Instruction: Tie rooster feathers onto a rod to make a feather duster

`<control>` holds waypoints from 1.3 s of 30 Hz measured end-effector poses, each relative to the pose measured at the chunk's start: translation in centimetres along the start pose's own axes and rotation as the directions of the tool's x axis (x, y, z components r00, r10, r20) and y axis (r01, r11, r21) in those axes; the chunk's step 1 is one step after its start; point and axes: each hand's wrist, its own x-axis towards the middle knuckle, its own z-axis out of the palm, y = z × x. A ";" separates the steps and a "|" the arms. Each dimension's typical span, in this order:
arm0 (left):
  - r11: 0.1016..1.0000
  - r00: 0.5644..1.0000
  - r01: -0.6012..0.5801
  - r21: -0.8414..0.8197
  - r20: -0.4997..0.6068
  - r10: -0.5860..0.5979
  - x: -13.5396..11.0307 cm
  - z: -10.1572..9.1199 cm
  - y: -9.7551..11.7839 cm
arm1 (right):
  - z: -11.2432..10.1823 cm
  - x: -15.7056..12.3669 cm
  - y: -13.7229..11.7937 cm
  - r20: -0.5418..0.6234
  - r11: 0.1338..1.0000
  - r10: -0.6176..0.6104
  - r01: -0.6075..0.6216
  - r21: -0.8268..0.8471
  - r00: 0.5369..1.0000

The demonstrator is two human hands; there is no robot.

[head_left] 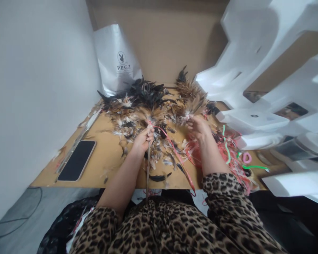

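My left hand [145, 138] is closed around the thin stick [148, 165] of a feather duster. Brown and black feathers [149, 97] fan out from the stick's top, just above my fingers. A pink plastic string [172, 143] is at the base of these feathers and trails down to the table's front edge. To the right, my right hand [198, 127] pinches the pale, fluffy base of a bunch of brown feathers [195, 106]. My right fingertips are partly hidden. Loose feathers [155, 157] are scattered on the table below and between my hands.
A phone [77, 160] lies at the left of the table [108, 176]. A silver bag [119, 53] stands at the back against the board. Tangled pink string [235, 173], green strips [227, 151] and a pink ring [246, 157] are at right, beside white containers [254, 120].
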 end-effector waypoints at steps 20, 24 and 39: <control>0.984 0.992 -0.123 0.128 0.008 0.123 0.2 -0.6 -0.7 | 5.4 -2.7 0.6 0.065 0.975 0.050 -0.063 0.215 0.997; 0.972 0.987 -0.160 0.172 0.012 0.160 0.2 -0.5 -1.0 | 9.4 -3.8 2.5 0.188 0.998 0.008 -0.019 0.055 0.982; 0.930 0.960 -0.278 0.242 0.026 0.280 -0.6 0.2 -2.0 | 10.2 -2.4 5.6 0.212 0.983 0.109 -0.073 -0.170 0.971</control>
